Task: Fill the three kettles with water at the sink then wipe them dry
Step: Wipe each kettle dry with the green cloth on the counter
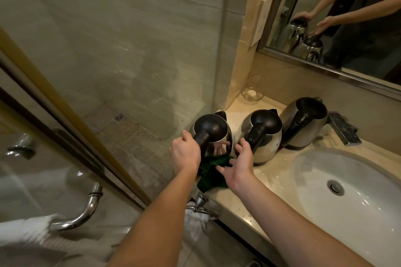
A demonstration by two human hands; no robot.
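Note:
Three steel kettles with black lids and handles stand in a row on the beige counter [269,171], left of the sink [314,180]. My left hand [184,154] grips the black handle of the left kettle [209,131], which stands at the counter's left end. A dark green cloth [213,172] lies crumpled at that kettle's base. My right hand [237,166] hovers with spread fingers over the cloth, between the left kettle and the middle kettle [262,136]. The right kettle [306,123] stands further back, untouched.
A glass shower screen [108,71] borders the counter's left edge. A small glass dish [252,93] sits in the back corner. A tap [344,130] stands behind the basin. A mirror [347,17] hangs above. A towel rail [201,204] with a white towel is below the counter.

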